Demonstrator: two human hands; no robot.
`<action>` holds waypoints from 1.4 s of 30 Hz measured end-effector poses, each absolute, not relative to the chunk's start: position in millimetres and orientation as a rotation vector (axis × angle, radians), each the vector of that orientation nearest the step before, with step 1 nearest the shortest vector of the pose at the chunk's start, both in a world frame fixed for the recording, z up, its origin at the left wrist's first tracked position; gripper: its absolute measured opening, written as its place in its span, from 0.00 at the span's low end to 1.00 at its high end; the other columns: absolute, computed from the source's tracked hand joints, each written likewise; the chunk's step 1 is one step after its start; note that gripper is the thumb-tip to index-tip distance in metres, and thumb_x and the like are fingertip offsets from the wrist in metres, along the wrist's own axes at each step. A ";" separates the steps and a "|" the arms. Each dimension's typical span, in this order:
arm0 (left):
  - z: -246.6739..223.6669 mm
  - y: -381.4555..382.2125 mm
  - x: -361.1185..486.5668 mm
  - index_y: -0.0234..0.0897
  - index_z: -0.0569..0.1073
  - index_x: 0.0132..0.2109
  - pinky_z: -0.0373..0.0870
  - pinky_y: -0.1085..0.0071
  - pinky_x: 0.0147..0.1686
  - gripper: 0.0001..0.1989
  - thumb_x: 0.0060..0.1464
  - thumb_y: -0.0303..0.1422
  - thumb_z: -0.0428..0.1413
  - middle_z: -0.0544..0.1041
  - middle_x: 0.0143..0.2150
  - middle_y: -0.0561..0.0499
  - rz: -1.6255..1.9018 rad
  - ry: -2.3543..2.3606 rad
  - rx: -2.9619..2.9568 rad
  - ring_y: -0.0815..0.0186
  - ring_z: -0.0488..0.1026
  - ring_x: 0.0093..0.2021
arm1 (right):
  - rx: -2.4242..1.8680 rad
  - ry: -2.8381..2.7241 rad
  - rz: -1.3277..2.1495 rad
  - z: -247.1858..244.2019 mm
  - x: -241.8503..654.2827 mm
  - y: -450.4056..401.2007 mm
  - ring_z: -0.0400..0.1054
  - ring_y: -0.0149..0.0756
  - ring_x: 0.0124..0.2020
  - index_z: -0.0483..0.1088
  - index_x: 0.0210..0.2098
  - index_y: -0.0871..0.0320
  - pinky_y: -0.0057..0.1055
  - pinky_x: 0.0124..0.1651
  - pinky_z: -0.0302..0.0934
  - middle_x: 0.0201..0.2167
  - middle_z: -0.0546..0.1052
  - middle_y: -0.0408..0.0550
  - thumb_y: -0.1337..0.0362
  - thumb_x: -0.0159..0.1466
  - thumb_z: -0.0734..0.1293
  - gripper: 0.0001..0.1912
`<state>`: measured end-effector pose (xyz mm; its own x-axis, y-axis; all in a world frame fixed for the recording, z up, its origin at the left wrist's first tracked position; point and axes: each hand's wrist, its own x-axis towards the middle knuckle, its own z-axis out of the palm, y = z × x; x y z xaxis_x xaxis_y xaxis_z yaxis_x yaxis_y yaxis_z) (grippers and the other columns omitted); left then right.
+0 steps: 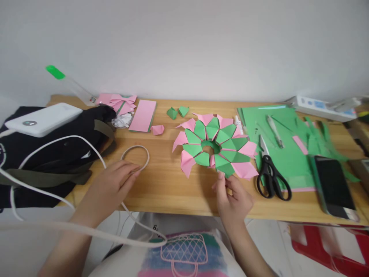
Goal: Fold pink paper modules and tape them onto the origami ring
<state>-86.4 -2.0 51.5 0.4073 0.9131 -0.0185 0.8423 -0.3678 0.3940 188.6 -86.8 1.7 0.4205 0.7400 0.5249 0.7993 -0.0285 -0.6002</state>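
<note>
A ring of folded green and pink paper pieces (233, 144) is tilted over the table, its pink tips pointing outward. My right hand (234, 196) pinches its near edge between thumb and fingers. To the left, my left hand (118, 181) has its fingers closed on a thin pale hoop (149, 157), which stands out beyond the fingertips. Small folded pieces lie behind, two green (172, 113) and one pink (157, 130). A pink paper rectangle (143, 115) rests near them.
Black scissors (269, 177), green sheets (288, 169) and a phone (334, 184) lie at the right. A power strip (323, 107) is behind them. On the left, a white power bank (44, 118) sits on a black bag (99, 115); a white cable (95, 232) crosses my left forearm.
</note>
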 end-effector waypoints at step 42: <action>39.0 -1.4 -67.8 0.34 0.74 0.40 0.70 0.59 0.44 0.14 0.59 0.32 0.45 0.77 0.38 0.43 0.179 1.555 2.326 0.56 0.73 0.42 | -1.844 -1.623 0.214 5.2 194.1 -99.7 0.70 0.30 0.16 0.73 0.30 0.58 0.23 0.20 0.58 0.17 0.76 0.41 0.54 0.67 0.57 0.19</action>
